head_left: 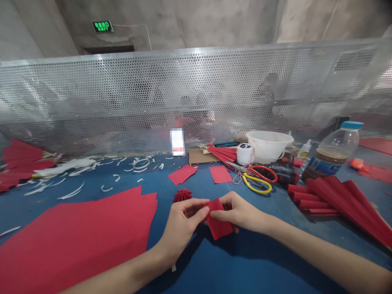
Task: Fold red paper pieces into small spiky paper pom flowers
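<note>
Between my two hands is a small red paper piece, tilted and raised a little over the blue table. My left hand pinches its left edge between thumb and fingers. My right hand grips its upper right part, thumb on the front and fingers behind. Just beyond my left hand sits a pleated red paper rosette, partly hidden by it. Farther back lie two flat red paper rectangles. Large red paper sheets are stacked to the left of my left arm.
At the right are red-handled scissors, a yellow handle, a white bowl, a thread spool, a bottle of brown liquid and folded red paper fans. White scraps litter the left. A perforated metal screen stands behind.
</note>
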The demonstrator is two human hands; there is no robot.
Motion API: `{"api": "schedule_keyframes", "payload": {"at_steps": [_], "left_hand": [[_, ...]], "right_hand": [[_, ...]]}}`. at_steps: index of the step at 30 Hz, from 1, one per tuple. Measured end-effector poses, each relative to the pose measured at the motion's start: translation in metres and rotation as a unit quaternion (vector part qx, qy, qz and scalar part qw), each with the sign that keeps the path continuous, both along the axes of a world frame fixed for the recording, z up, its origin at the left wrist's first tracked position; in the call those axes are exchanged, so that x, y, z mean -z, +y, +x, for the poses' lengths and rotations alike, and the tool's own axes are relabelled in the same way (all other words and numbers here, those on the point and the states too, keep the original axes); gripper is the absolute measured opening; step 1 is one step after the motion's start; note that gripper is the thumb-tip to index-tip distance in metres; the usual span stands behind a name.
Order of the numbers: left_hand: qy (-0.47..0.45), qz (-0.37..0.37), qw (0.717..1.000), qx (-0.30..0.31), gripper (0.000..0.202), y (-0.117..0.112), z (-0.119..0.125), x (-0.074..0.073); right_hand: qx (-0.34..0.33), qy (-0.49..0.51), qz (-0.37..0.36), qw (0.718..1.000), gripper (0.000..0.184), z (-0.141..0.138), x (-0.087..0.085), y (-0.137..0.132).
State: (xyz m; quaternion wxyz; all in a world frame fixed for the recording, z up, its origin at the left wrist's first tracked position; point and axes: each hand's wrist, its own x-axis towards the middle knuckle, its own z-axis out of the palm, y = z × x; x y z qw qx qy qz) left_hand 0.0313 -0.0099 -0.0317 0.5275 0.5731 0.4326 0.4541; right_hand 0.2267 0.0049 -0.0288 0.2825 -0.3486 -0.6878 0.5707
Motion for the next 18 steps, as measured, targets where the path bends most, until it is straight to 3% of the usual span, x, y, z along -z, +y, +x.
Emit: {"api": "schedule_keyframes", "payload": {"at_steps": [7,18], "left_hand": [[-0.011,-0.043,0.999,-0.013,0.026,0.0028,-0.0012,0.0012],[0.000,-0.033,0.999,-0.012,0.022,0.0025,-0.0012,0.0023]], "right_hand": [[0.000,0.004,0.007,1.000,0.033,0.0014,0.0007,0.0029],[-0.002,0.000,0.011,1.000,0.030,0.0018,-0.0002,0.0022]]}}
